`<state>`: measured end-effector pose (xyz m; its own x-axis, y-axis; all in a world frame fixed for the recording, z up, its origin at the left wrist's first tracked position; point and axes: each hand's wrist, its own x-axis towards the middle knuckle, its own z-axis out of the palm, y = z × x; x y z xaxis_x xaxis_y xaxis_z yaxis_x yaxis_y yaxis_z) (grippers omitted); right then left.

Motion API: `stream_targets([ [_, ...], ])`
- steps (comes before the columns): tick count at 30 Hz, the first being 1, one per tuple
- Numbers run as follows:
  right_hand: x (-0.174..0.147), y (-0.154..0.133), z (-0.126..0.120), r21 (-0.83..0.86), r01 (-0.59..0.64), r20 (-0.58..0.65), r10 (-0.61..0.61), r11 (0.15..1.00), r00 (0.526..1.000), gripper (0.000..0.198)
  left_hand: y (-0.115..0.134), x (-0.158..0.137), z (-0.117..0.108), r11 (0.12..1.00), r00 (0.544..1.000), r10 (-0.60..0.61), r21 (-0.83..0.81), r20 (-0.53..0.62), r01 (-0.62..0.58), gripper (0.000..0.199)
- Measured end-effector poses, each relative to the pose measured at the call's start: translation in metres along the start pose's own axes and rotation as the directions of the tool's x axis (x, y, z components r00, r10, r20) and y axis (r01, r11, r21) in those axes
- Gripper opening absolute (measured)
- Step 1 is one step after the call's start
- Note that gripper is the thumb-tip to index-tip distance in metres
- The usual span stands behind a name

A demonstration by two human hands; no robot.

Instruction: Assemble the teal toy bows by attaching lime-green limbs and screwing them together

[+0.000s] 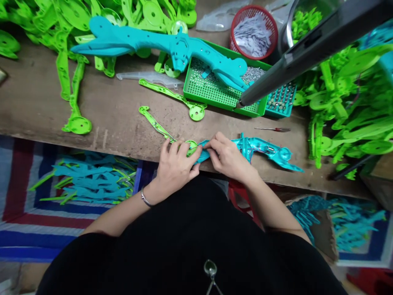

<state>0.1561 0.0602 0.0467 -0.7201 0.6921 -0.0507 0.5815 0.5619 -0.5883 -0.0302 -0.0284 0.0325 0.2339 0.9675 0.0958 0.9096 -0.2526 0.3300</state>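
My left hand (pixel 175 164) is closed round the joint where a lime-green plastic arm (pixel 158 128) meets a long teal plastic shell (pixel 258 145). Thumb and fingers press on the teal end beside the arm's round green disc (pixel 192 147). My right hand (pixel 226 155) is bent over the same end of the shell, fingertips pinched together; whatever lies between them is too small to make out. Hollow side up, the shell runs right along the table's front edge, with thin wires and small metal parts inside.
A green basket (pixel 211 88) of screws stands behind my hands, a teal shell (pixel 135 41) partly across it. A dark electric screwdriver (pixel 276 73) hangs over it. A small red-handled screwdriver (pixel 281 129) lies right. Lime-green parts (pixel 340 102) are heaped at both sides; a red basket (pixel 231 41) stands behind.
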Motion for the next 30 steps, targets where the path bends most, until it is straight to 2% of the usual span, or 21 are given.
stream_targets([
  [4,-0.001,0.009,-0.005,0.028,0.024,-0.005,-0.024,0.999,1.0,0.02,0.002,0.004,-0.004,1.0,0.999,0.004,0.02,0.047,-0.005,0.047],
  [9,0.001,0.016,-0.006,-0.074,0.046,0.045,-0.043,0.996,0.998,0.023,0.004,0.007,-0.008,0.999,0.997,0.008,0.048,0.076,-0.012,0.046],
  [14,0.003,0.021,-0.007,-0.154,0.089,0.044,-0.083,0.984,0.996,0.024,0.007,0.007,-0.011,0.995,0.996,0.009,0.093,0.086,-0.017,0.045],
  [22,0.005,0.026,-0.005,-0.206,0.123,0.063,-0.112,0.971,0.992,0.028,0.009,0.005,-0.01,0.999,0.995,-0.005,0.05,0.096,0.0,0.049],
  [26,0.003,0.032,-0.007,-0.133,0.129,0.046,-0.124,0.983,0.991,0.033,0.011,0.007,-0.014,0.995,0.993,0.007,0.093,0.12,-0.018,0.048],
  [30,-0.004,0.036,-0.012,-0.072,0.091,-0.027,-0.093,0.993,0.995,0.03,0.013,0.009,-0.019,0.988,0.987,0.01,0.153,0.159,-0.035,0.048],
])
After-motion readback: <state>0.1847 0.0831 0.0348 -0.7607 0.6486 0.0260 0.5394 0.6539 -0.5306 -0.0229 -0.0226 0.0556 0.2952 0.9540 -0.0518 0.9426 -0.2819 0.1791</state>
